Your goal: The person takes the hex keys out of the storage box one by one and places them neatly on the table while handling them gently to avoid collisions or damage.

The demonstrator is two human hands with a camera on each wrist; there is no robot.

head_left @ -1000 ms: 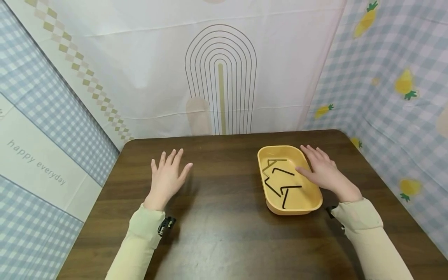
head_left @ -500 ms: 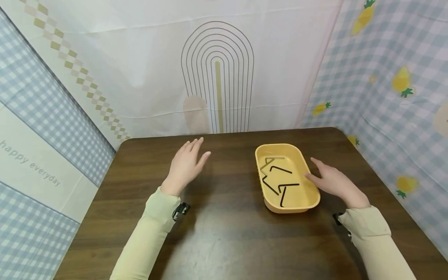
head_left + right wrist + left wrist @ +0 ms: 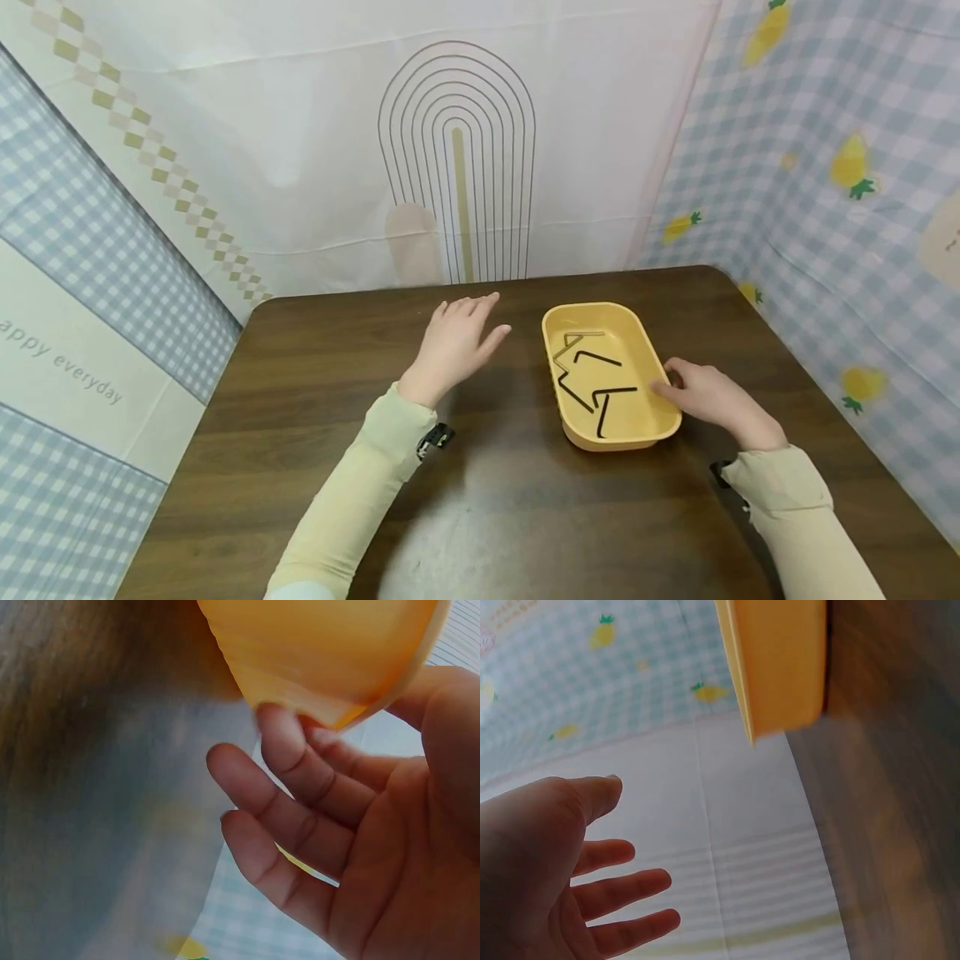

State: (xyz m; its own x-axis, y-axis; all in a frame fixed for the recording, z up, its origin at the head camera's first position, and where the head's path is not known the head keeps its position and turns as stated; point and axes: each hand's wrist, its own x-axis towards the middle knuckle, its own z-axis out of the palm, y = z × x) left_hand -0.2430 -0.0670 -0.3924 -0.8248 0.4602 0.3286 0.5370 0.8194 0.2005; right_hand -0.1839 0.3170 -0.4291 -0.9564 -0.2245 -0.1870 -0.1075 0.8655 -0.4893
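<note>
Head view: The left arm reaches forward and inward. The left hand (image 3: 453,346) is raised above the desk (image 3: 525,517), to the left of the yellow tray (image 3: 611,444); its fingers are extended, released, nothing held. The right hand (image 3: 712,396) is at the tray's right long side, thumb over the rim and the other fingers outside, grasping the edge. Tray located on the right half of the desk. Desk: dark brown wood grain, rounded far corners, glare near the front. Beyond it, a creased white cloth (image 3: 300,167) printed with nested arches; at right, blue-and-white gingham (image 3: 795,100) with pineapples. Tray: smooth, rounded rectangle. Inside are slim L-shaped rods, four black rods (image 3: 600,358) and paler brownish rods (image 3: 585,334) toward the far end. Pale yellow sleeves (image 3: 345,517).

Left wrist view: Fingers straight and separated, thumb apart, clear of the tray wall at upper right.

Right wrist view: Thumb partly hidden behind the tray rim; index fingertip at the wall's outer face. Two other fingers curve loosely below. Tray plastic appears glossy.
</note>
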